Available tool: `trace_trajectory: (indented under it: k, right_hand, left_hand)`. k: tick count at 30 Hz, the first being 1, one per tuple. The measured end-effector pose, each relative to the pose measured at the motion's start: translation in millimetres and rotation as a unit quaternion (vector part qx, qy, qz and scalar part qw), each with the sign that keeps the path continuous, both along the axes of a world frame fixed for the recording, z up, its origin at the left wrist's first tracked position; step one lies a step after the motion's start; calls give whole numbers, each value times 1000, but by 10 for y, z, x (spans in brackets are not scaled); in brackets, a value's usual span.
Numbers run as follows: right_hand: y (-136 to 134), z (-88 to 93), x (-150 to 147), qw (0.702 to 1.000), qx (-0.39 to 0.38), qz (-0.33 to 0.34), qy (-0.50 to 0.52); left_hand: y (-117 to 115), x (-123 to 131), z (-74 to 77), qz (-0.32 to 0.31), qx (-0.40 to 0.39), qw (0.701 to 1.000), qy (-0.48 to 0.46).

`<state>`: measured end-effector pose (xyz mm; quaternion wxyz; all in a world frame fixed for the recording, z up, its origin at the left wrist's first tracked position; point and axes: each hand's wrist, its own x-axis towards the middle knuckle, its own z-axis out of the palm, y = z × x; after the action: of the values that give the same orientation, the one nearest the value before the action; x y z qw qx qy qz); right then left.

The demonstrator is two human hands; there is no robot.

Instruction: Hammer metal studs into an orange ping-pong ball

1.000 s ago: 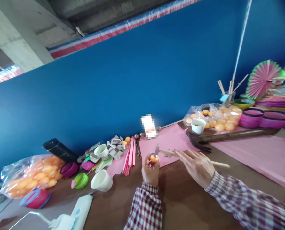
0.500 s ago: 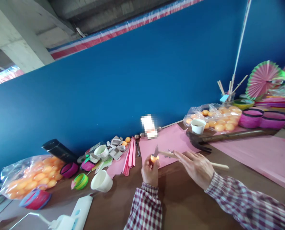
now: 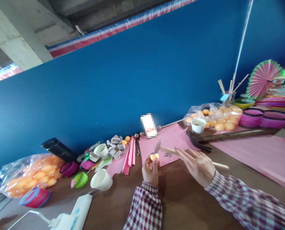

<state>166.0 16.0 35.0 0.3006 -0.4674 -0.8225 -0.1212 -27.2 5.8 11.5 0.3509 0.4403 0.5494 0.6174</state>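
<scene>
My left hand (image 3: 150, 171) is closed around a small orange ball (image 3: 154, 156), pinching it upright at the fingertips above the brown table (image 3: 185, 204). My right hand (image 3: 198, 164) grips the wooden handle of a small hammer (image 3: 167, 150). Its fingers are partly stretched along the handle. The hammer's metal head sits just above and to the right of the ball, a little apart from it. The handle's end sticks out past my right wrist. Both sleeves are checked red and white.
A pink paper sheet (image 3: 172, 139) lies behind the hands. A tipped white cup (image 3: 101, 180) and a glue gun (image 3: 72, 214) lie at the left. Bags of orange balls (image 3: 29, 179) (image 3: 216, 118), a dark claw hammer (image 3: 204, 140), pink baskets (image 3: 251, 117) and a paper fan (image 3: 263, 78) line the blue wall.
The hammer head has lifted slightly off the ball and tilted up to the right. My left hand keeps the ball in nearly the same place.
</scene>
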Motion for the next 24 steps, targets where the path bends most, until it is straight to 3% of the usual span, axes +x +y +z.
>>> trace_trajectory:
  k: [16, 24]
  right_hand:
    - [-15, 37, 4, 999, 32, 10, 4]
    - [-8, 19, 12, 1000, 14, 14, -2]
  left_hand:
    - [49, 0, -95, 16, 34, 999, 0]
    - [42, 1, -61, 16, 40, 999, 8]
